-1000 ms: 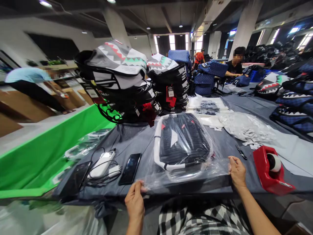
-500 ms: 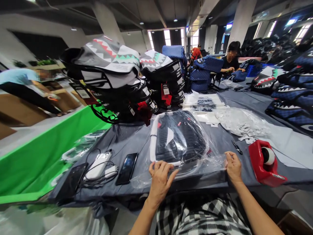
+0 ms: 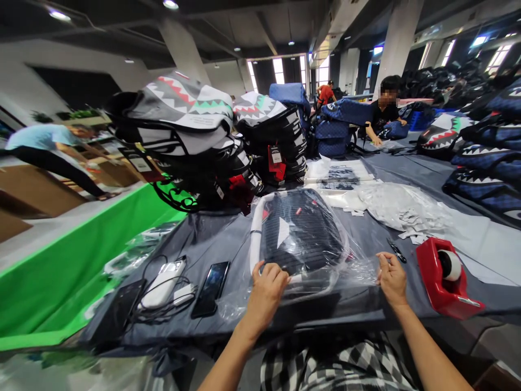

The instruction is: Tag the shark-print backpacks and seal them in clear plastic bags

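My right grip point(image 3: 391, 278) pinches the clear plastic bag point(image 3: 360, 271) closed between fingertips; my left grip point(image 3: 267, 288) curls on it beside the striped backpack point(image 3: 303, 233), its hold hidden.

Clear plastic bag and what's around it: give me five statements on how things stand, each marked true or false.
1. The right hand pinches the clear bag. True.
2. The dark backpack lies outside the clear bag. False: it is inside it.
3. The black phone lies to the left of the dark backpack. True.
4. The left hand is on the black phone. False: it is on the clear bag, at the dark backpack's near side.
5. The red tape dispenser stands to the right of the right hand. True.
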A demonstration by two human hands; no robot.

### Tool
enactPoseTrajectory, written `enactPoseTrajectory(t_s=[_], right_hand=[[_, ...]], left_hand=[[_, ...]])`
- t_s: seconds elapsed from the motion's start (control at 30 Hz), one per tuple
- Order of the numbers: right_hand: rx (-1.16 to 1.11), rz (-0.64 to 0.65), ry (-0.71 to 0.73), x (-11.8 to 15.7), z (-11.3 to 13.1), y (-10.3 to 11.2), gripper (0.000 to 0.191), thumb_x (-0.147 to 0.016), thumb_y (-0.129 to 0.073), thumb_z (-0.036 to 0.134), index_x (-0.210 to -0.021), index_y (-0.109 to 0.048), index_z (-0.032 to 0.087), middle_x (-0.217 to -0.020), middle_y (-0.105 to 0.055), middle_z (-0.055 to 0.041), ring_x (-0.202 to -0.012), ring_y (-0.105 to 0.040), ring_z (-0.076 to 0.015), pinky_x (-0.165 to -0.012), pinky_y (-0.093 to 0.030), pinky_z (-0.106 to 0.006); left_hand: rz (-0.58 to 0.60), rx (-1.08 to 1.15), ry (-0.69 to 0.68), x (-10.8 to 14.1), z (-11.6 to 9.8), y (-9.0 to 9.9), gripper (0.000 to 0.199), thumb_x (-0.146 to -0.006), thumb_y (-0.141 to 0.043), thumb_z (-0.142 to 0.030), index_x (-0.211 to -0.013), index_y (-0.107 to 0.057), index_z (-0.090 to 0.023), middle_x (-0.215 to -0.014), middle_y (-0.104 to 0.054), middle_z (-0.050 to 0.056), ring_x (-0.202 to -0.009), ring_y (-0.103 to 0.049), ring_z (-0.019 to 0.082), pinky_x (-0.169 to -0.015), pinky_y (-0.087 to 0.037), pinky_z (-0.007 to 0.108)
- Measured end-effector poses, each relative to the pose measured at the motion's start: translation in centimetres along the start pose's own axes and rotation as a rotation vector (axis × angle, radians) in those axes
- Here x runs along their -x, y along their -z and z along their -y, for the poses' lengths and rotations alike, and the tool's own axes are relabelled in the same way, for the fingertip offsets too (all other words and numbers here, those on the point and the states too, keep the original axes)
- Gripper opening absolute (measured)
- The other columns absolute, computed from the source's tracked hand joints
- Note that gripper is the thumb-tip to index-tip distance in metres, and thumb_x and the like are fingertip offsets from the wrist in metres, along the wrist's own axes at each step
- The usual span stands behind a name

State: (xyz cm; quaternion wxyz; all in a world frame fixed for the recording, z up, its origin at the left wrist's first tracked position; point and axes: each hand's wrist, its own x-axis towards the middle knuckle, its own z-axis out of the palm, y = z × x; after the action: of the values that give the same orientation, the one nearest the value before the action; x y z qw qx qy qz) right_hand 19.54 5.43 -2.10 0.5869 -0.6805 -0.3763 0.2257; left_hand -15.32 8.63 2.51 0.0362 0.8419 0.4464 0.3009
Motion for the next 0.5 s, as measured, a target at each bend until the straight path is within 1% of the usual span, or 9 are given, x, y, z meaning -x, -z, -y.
enactPoseTrajectory(t_s=[0.07,0.13,0.2,0.27,0.3,0.37,0.43,0.5], right_hand=[[0.042,0.02,-0.03,-0.9,0.1,-0.6,0.07,-0.07,-0.049,0.088,-0.092,-0.056,0.022,-0.045,-0.046,0.0063,-0.035,-0.046,-0.0156,-0.038,-0.036,-0.028],[0.083,0.074,-0.073,-1.7,0.1,-1.5,0.072,-0.063,-0.049,0.091,-0.083,-0.057,0.022,-0.043,-0.046,0.0055,-0.034,-0.046,-0.0163,-0.038,-0.036,-0.029],[0.111,0.119,-0.104,-2.4,0.1,-2.2,0.072,-0.057,-0.05,0.091,-0.075,-0.056,0.022,-0.041,-0.046,0.0041,-0.034,-0.046,-0.0175,-0.038,-0.036,-0.031],[0.121,0.119,-0.11,-2.6,0.3,-1.8,0.07,-0.056,-0.051,0.089,-0.075,-0.057,0.022,-0.045,-0.052,0.0015,-0.038,-0.051,-0.0197,-0.041,-0.04,-0.032],[0.128,0.105,-0.106,-2.6,0.5,-1.1,0.068,-0.057,-0.052,0.087,-0.077,-0.057,0.022,-0.05,-0.056,-0.0004,-0.043,-0.056,-0.0212,-0.044,-0.042,-0.032],[0.168,0.053,-0.066,-2.1,1.2,1.8,0.065,-0.061,-0.053,0.082,-0.083,-0.059,0.022,-0.063,-0.064,-0.0042,-0.057,-0.063,-0.0238,-0.054,-0.047,-0.034],[0.287,-0.046,0.006,-1.1,2.0,6.0,0.059,-0.067,-0.053,0.076,-0.088,-0.061,0.022,-0.074,-0.068,-0.0067,-0.068,-0.065,-0.0252,-0.063,-0.049,-0.036],[0.497,-0.185,0.072,0.1,2.7,10.8,0.053,-0.072,-0.049,0.071,-0.089,-0.063,0.023,-0.082,-0.069,-0.009,-0.072,-0.064,-0.0264,-0.07,-0.049,-0.039]], left_hand=[[0.109,0.178,0.084,-1.0,0.6,0.0,0.033,-0.099,-0.042,-0.037,-0.079,-0.063,-0.022,-0.08,-0.063,0.004,-0.085,-0.056,0.021,-0.088,-0.041,0.038],[0.23,0.325,0.162,-1.8,1.1,0.2,0.036,-0.096,-0.043,-0.044,-0.073,-0.061,-0.022,-0.077,-0.062,0.004,-0.081,-0.055,0.021,-0.077,-0.042,0.034],[0.304,0.39,0.204,-2.3,1.2,0.6,0.038,-0.093,-0.045,-0.047,-0.07,-0.061,-0.022,-0.075,-0.062,0.004,-0.08,-0.055,0.022,-0.076,-0.042,0.034],[0.324,0.413,0.221,-2.6,1.1,0.8,0.039,-0.091,-0.045,-0.049,-0.067,-0.061,-0.023,-0.073,-0.062,0.004,-0.079,-0.054,0.022,-0.076,-0.041,0.035],[0.326,0.421,0.225,-2.7,1.0,0.9,0.039,-0.09,-0.045,-0.049,-0.066,-0.06,-0.023,-0.072,-0.061,0.004,-0.078,-0.054,0.022,-0.075,-0.04,0.035],[0.316,0.437,0.238,-2.6,1.0,0.8,0.04,-0.089,-0.045,-0.051,-0.065,-0.06,-0.023,-0.071,-0.061,0.004,-0.078,-0.053,0.022,-0.075,-0.04,0.035],[0.298,0.463,0.258,-2.5,1.1,0.6,0.04,-0.088,-0.047,-0.053,-0.065,-0.06,-0.023,-0.071,-0.061,0.004,-0.078,-0.054,0.023,-0.075,-0.04,0.034],[0.288,0.496,0.278,-2.3,1.3,0.4,0.04,-0.086,-0.049,-0.054,-0.065,-0.061,-0.023,-0.071,-0.062,0.005,-0.078,-0.055,0.023,-0.075,-0.041,0.034]])
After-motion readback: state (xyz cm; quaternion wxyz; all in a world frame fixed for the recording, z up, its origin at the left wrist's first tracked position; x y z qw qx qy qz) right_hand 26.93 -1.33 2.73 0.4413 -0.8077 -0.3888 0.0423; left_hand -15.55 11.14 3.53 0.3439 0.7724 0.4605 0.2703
